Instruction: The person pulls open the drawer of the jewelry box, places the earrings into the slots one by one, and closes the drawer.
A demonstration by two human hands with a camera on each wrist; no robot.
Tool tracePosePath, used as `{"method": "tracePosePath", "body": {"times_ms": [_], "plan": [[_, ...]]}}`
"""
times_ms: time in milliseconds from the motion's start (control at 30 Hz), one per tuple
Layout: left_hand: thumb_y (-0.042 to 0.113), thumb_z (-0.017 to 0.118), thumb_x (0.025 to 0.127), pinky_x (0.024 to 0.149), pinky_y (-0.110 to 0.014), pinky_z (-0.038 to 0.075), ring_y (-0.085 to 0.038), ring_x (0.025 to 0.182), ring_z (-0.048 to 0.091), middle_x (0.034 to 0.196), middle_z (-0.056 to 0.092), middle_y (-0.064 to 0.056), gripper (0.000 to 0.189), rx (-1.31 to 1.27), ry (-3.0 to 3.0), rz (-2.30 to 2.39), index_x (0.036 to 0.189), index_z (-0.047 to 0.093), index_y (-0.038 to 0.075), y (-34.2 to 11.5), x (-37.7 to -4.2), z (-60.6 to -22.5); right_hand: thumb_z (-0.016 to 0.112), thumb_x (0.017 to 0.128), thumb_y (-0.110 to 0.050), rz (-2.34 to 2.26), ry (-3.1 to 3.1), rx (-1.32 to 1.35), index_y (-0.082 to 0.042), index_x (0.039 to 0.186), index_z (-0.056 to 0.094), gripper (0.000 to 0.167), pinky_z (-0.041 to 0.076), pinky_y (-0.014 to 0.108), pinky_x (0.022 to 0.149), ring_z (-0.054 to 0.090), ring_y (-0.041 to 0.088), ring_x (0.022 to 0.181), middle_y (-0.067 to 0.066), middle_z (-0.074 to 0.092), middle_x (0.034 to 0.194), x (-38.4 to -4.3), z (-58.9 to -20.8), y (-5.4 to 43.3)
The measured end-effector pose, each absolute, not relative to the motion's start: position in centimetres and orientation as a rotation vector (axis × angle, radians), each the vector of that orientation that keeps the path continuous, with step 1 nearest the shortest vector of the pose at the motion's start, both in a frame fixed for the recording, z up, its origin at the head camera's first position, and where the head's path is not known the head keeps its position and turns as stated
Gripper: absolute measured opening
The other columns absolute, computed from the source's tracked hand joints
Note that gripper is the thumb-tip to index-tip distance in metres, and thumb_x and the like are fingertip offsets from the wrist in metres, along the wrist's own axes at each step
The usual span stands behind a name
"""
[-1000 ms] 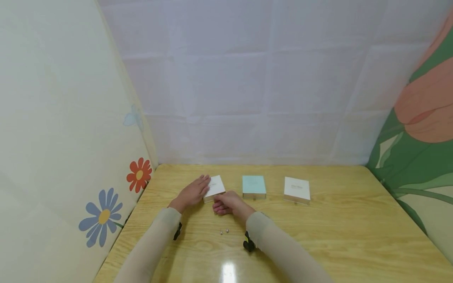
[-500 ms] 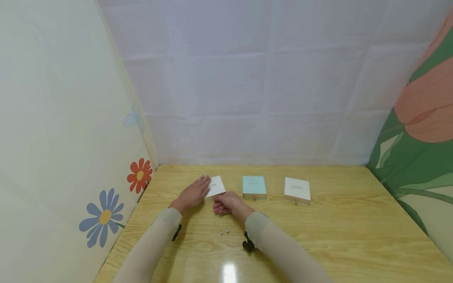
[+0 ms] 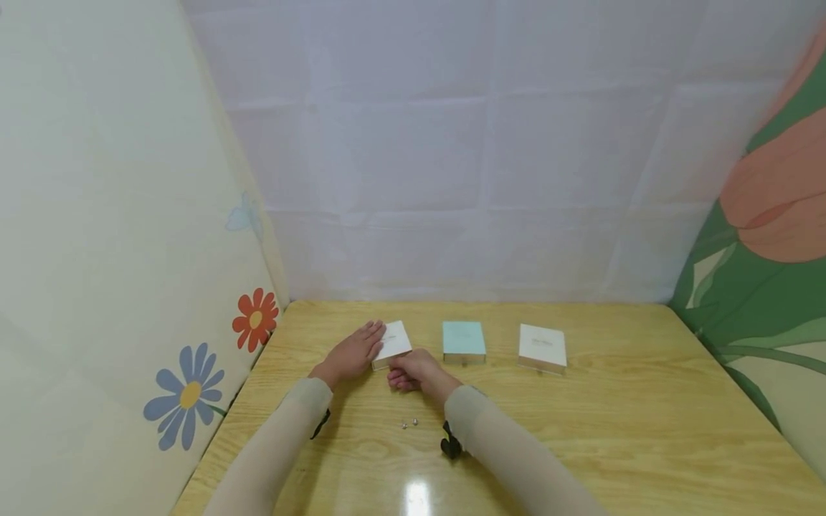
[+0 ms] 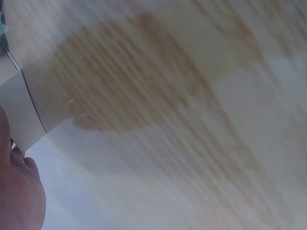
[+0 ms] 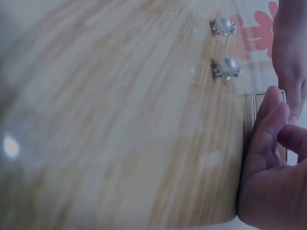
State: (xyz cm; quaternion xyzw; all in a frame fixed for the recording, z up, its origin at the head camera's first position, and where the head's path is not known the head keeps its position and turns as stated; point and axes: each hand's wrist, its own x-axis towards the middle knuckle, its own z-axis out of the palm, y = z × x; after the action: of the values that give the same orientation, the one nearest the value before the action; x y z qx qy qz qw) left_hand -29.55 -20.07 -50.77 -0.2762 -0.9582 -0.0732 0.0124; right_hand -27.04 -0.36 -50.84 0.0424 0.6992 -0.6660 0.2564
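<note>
A white square box (image 3: 396, 340) with small lettering stands on the wooden table at the left of the row. My left hand (image 3: 353, 352) lies along its left side, its nearly straight fingers resting over the top edge. At the box's front face my right hand (image 3: 419, 373) pinches with thumb and fingers curled together; what lies between the fingertips is hidden. The right wrist view shows the curled right fingers (image 5: 268, 124) close against the box front. Nearer the body, two pearl stud earrings, one (image 5: 223, 26) beyond the other (image 5: 227, 68), lie on the table with sparkling stones around the pearls.
A turquoise box (image 3: 463, 338) stands right of the white one, and a second white box (image 3: 542, 345) farther right. Each has a small tab at its front. A pale cloth wall (image 3: 452, 251) rises behind the table (image 3: 645, 401), with flower-printed cloths at both sides.
</note>
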Motion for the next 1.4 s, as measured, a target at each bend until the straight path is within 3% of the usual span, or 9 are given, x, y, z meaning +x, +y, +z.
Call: {"method": "tracePosePath", "body": {"times_ms": [333, 733, 1400], "plan": [[0.024, 0.034, 0.112, 0.125, -0.047, 0.024, -0.038, 0.151, 0.027, 0.163, 0.03, -0.022, 0.053, -0.893, -2.947, -0.245, 0.155, 0.033, -0.006, -20.07, -29.62, -50.99, 0.061, 0.1, -0.01, -1.807, 1.934, 0.126, 0.008, 0.102, 0.072, 0.022, 0.054, 0.016, 0.047, 0.065, 0.006, 0.051, 0.004, 0.072, 0.067, -26.96, -50.89, -0.47], [0.028, 0.029, 0.113, 0.126, -0.044, 0.021, -0.034, 0.153, 0.023, 0.165, 0.025, -0.018, 0.054, -0.867, -2.983, -0.203, 0.157, 0.029, -0.003, -20.07, -29.9, -51.18, 0.06, 0.098, -0.004, -1.792, 1.951, 0.124, 0.009, 0.106, 0.072, 0.02, 0.057, 0.018, 0.05, 0.067, 0.008, 0.053, 0.008, 0.072, 0.071, -26.94, -50.88, -0.46], [0.028, 0.029, 0.113, 0.126, -0.045, 0.021, -0.035, 0.153, 0.022, 0.165, 0.025, -0.018, 0.054, -0.869, -2.987, -0.206, 0.158, 0.028, -0.003, -20.02, -29.85, -51.14, 0.063, 0.094, -0.002, -1.799, 1.96, 0.122, 0.009, 0.096, 0.073, 0.015, 0.057, 0.018, 0.05, 0.066, 0.008, 0.05, 0.007, 0.071, 0.066, -26.77, -51.05, -0.4]]}}
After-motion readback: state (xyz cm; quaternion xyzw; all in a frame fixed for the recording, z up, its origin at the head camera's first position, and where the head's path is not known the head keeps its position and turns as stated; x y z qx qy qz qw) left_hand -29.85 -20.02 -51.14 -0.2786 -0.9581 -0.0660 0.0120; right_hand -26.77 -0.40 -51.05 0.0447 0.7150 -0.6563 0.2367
